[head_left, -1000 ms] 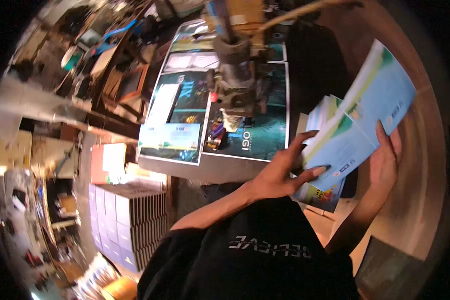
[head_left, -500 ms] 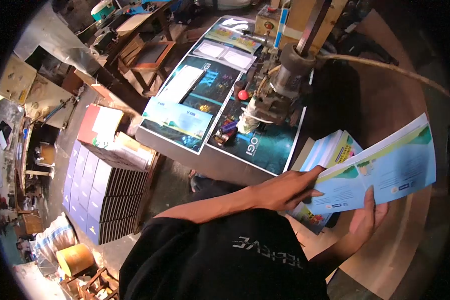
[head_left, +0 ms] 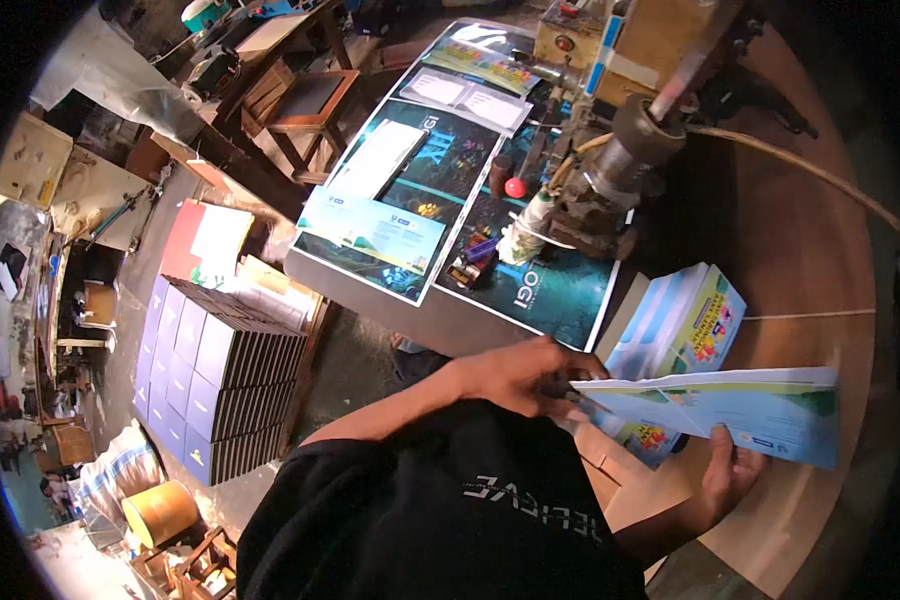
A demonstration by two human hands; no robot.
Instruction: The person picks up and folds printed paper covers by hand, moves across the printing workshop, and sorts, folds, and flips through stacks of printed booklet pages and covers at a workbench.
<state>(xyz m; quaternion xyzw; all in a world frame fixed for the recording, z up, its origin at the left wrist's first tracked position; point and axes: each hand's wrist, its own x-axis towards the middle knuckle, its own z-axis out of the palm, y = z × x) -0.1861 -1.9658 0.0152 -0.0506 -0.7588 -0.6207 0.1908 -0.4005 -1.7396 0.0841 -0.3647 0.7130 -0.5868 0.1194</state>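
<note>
My left hand point(head_left: 525, 378) grips the left end of a light-blue printed sheet stack point(head_left: 745, 405), its fingers closed around the edge. At the lower right edge of the same sheets, my right hand point(head_left: 730, 472) pinches with the thumb over the print and the other fingers mostly behind. The stack is held nearly level, its white upper edge facing up. Just behind it stands a pile of colourful printed covers point(head_left: 705, 320), and part of another printed cover point(head_left: 650, 440) shows below the sheets.
A metal machine point(head_left: 610, 185) with a red knob point(head_left: 515, 187) stands on the table over dark posters point(head_left: 450, 165). Blue printed sheets point(head_left: 370, 230) lie at the table's left. Stacked purple-covered books point(head_left: 215, 370), a wooden chair point(head_left: 315, 100) and a yellow bucket point(head_left: 160, 512) are further left.
The sheets have swung down from a raised slant to nearly level. Both hands have come lower, still holding them. The camera view has shifted, bringing the table and machine to a different angle.
</note>
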